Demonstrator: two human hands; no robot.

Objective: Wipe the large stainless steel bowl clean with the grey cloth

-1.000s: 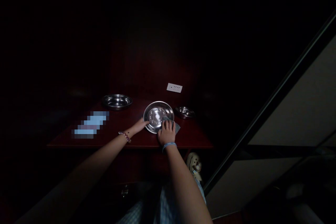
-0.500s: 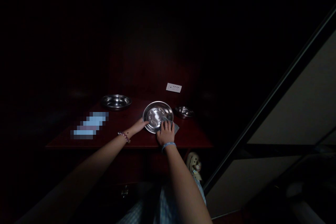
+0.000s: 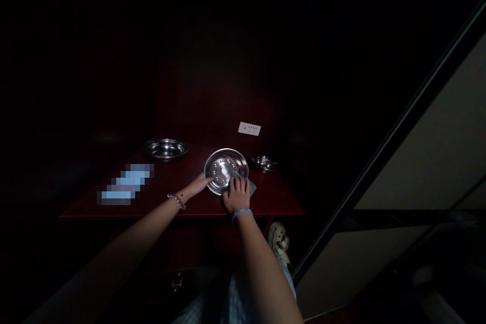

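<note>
Near the front edge of the dark-red table (image 3: 271, 200), between a steel dish (image 3: 166, 151) at back left and a smaller steel bowl (image 3: 265, 163) at right, a tilted steel basin (image 3: 224, 166). Some room for moving between the left hand (image 3: 197, 184) and a pixelated patch (image 3: 127, 182). Glossy tabletop, dim room, white socket plate (image 3: 249, 128) on the wall behind. Basin round in outline, with hollow side facing up and toward the person. At its left rim, left thumb inside; cannot tell about the other fingers. At lower right, right hand (image 3: 238, 196) with fingers slightly spread over grey cloth (image 3: 251, 190).
</note>
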